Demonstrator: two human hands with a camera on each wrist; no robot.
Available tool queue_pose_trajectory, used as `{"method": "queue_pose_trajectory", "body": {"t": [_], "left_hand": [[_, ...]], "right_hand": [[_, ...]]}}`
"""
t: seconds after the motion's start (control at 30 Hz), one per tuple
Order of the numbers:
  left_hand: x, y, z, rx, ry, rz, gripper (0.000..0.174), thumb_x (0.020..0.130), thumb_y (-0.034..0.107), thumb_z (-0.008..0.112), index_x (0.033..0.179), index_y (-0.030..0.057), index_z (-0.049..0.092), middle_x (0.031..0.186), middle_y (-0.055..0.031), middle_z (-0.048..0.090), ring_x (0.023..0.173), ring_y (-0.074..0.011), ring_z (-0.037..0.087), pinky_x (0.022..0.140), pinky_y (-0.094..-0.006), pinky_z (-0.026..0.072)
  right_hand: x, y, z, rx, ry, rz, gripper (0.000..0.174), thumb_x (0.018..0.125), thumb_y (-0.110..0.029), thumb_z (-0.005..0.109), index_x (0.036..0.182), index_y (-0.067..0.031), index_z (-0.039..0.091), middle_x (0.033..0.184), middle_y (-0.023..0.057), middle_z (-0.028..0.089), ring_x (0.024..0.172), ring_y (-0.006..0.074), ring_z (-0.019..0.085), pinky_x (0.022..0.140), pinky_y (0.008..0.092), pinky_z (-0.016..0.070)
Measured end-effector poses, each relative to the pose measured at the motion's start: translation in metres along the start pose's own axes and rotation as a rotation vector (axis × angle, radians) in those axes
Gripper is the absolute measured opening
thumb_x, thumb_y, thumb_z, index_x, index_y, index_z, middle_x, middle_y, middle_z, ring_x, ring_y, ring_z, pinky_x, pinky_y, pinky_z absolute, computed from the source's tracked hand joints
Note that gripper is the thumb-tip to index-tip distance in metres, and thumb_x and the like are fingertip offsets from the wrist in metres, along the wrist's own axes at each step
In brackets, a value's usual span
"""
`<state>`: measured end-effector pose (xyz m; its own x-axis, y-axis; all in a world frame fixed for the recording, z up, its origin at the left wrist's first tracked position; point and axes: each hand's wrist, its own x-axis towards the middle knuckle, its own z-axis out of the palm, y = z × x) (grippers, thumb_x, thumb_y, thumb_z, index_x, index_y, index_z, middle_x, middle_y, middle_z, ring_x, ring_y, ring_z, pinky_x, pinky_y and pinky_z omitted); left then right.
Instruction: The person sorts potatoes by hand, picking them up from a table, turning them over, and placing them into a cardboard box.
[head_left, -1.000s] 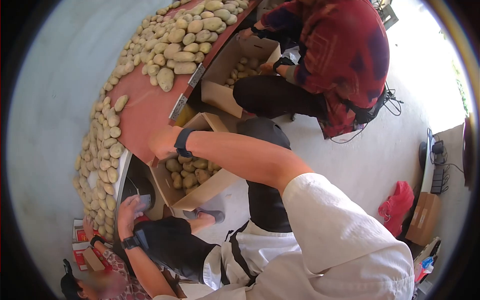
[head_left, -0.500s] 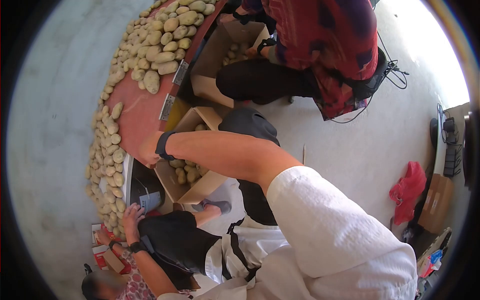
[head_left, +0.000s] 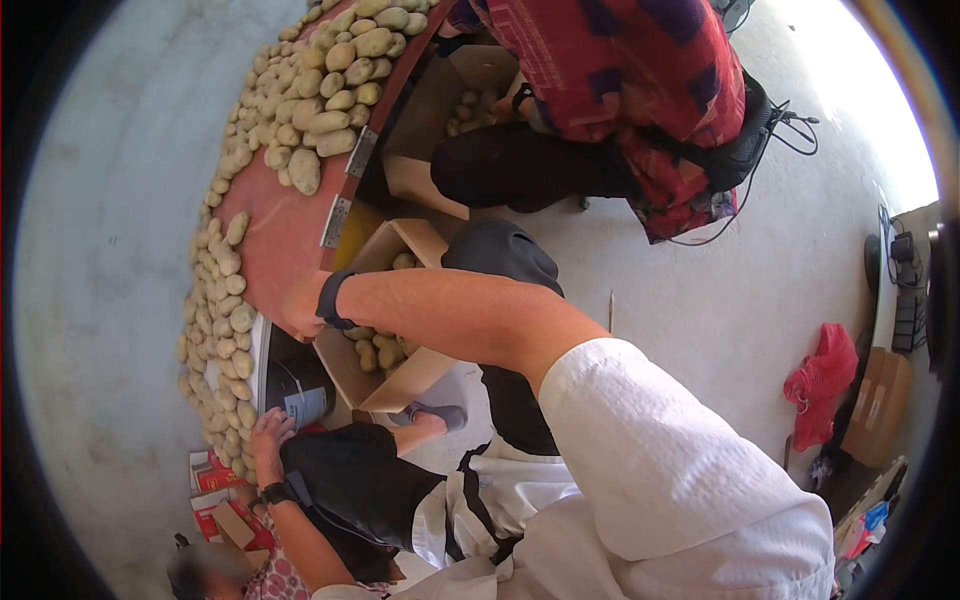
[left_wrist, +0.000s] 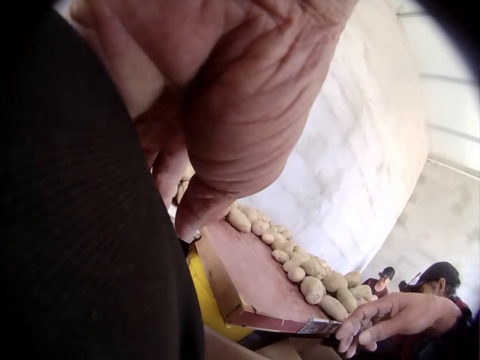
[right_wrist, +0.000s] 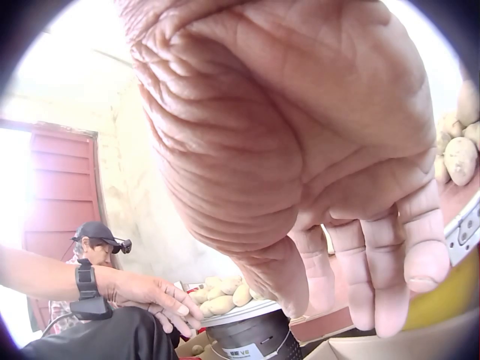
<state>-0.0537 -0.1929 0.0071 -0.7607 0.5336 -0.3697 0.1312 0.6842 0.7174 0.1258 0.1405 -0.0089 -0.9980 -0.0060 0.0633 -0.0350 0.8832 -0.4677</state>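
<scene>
Two bare hands are in view, neither holding anything. The right hand point(head_left: 303, 305) hangs at the near corner of the red board point(head_left: 268, 235), its fingers extended downward and loose, with gaps between some of them; whether it touches the corner cannot be told. The left hand point(head_left: 268, 440) lies over the black-clad knee point(head_left: 345, 465), its fingers relaxed and not closed on any object; the knee presumably serves as an armrest. The potatoes point(head_left: 305, 170) are in several groups: a heap lies on the board beyond the right hand, a long spread lies over the white-edged support point(head_left: 260, 355) beside the left hand, and more fill the lower part of the open carton point(head_left: 420, 375) just below the right hand. The carton stands with its flaps raised close to the board, a position that probably keeps its opening within short reach of the right hand. A dark bucket point(right_wrist: 255, 335) (its label faces the hands) stands under the support, between the left hand and the carton, and appears to bear the support's weight. Farther off on the right hand's side, a person in a red patterned shirt point(head_left: 620, 80) sits at a second carton point(head_left: 425, 185), which also contains potatoes.
</scene>
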Motion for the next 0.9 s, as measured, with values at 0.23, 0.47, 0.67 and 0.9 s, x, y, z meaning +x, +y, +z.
{"method": "queue_pose_trajectory", "body": {"t": [0.23,0.47,0.67,0.9], "left_hand": [[-0.002,0.002,0.002,0.032,0.007,-0.003,0.047,0.101,0.024,0.063,0.136,-0.0068,0.056,0.122,-0.0158,0.068,0.105,-0.0246,0.071,0.081,-0.0314,0.0570],[-0.001,-0.003,-0.001,-0.002,0.001,0.005,0.048,0.101,0.025,0.063,0.136,-0.0068,0.056,0.121,-0.0153,0.068,0.105,-0.0238,0.071,0.081,-0.0310,0.0569],[-0.002,-0.003,-0.001,-0.002,-0.006,0.006,0.050,0.100,0.026,0.064,0.137,-0.0073,0.055,0.120,-0.0153,0.068,0.105,-0.0240,0.071,0.081,-0.0307,0.0567],[-0.005,0.000,0.001,0.008,-0.001,-0.002,0.049,0.100,0.025,0.064,0.136,-0.0077,0.056,0.121,-0.0165,0.068,0.106,-0.0249,0.071,0.082,-0.0311,0.0565]], "right_hand": [[-0.004,0.002,0.002,-0.001,0.036,-0.030,0.024,0.072,-0.020,0.073,0.093,-0.0110,0.082,0.092,0.0127,0.077,0.088,0.0340,0.072,0.072,0.0483,0.0540],[0.005,0.001,0.006,0.020,0.000,-0.010,0.024,0.068,-0.018,0.074,0.090,-0.0124,0.082,0.089,0.0126,0.076,0.085,0.0346,0.072,0.070,0.0502,0.0529],[0.011,0.003,0.015,0.038,0.007,-0.012,0.024,0.067,-0.019,0.075,0.089,-0.0127,0.082,0.087,0.0129,0.076,0.084,0.0346,0.072,0.070,0.0494,0.0530],[-0.002,0.001,0.013,0.033,0.076,-0.034,0.024,0.068,-0.019,0.075,0.089,-0.0109,0.081,0.088,0.0139,0.076,0.086,0.0358,0.072,0.071,0.0488,0.0536]]}}
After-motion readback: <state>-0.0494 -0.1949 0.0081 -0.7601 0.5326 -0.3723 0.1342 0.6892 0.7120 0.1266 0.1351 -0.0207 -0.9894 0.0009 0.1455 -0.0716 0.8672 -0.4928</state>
